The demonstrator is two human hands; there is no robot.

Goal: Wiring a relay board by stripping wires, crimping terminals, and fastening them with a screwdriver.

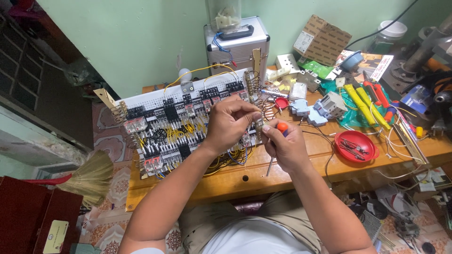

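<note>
Left hand: the left hand (229, 123) is raised over the worktop, thumb and fingertips pinched in a narrow grip on a small pale part (259, 126) held between both hands.
Right hand: the right hand (284, 145) is closed around a screwdriver (275, 146), its orange-capped handle up by the thumb and its thin shaft pointing down past the palm; the fingertips also meet the small part.
Small part: too small to make out in detail; judged light and rigid, easily dropped, best held by its sides with fingertips as it is now.
Screwdriver: judged stiff and light, the thick handle the natural place to hold it.
Wired panel: a white perforated board (141, 99) crowded with black and clear relay blocks and yellow wires leans just behind the hands; its wiring looks delicate, so the frame edges seem the safer hold.
Worktop: a wooden worktop (235, 181), cluttered; a red dish (355, 146) of small pieces lies to the right, near yellow- and red-handled tools (365, 103).
Room: pale green wall behind, a metal case (238, 44) against it, a straw broom (89, 176) on the patterned floor at left.
</note>
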